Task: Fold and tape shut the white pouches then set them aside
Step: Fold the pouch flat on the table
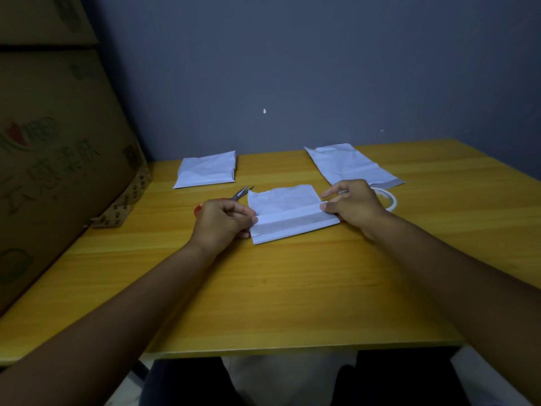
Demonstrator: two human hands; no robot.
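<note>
A white pouch [288, 212] lies in the middle of the table with its near flap folded over, a grey strip showing along the fold. My left hand [224, 222] pinches the pouch's left edge with curled fingers. My right hand [352, 205] pinches the right end of the flap. A folded white pouch [206, 169] lies at the back left. Another white pouch [349, 164], flat and unfolded, lies at the back right. A roll of clear tape [388, 198] sits just behind my right hand, partly hidden by it.
Scissors [241, 194] with red handles lie behind my left hand, their handles mostly hidden. Large cardboard boxes [55, 159] stand along the left side of the yellow wooden table [292, 288]. A grey wall closes the back.
</note>
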